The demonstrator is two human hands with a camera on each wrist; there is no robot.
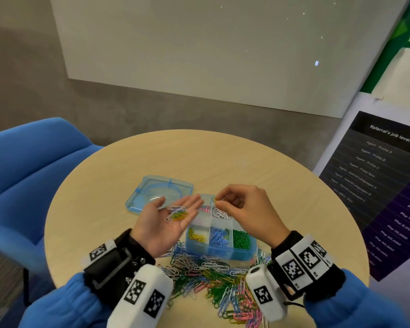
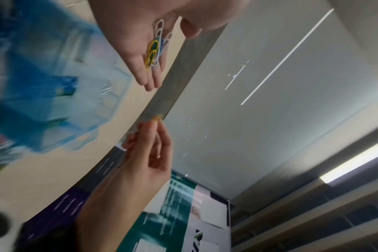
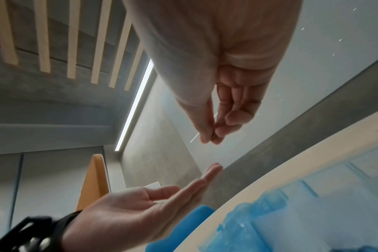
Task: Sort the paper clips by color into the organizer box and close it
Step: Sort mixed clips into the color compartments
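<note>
Right hand: the right hand is up over the back of the box. Its thumb and first finger pinch one small clip, which looks yellow-green. The other fingers are curled in. It holds just one clip, likely so it can drop it in the right spot.

Left hand: the left hand is flat, palm up, fingers spread a little. It works like a small tray.

Clips in the palm: a little bunch of clips lies on the palm, white, yellow and blue ones mixed. They sit there so the other hand can pick them one by one.

Box: the blue organizer box is open on the table, just under and between the hands. The front row holds yellow, blue and green clips. Behind them sit white ones and a few pink ones.

Lid: the clear blue lid lies flat on the table, behind the box to the left, out of the way.

Pile: a big pile of mixed clips lies in front of the box, near the wrists. Much is still left to sort, I think.

Table: the round table holds it all.
</note>
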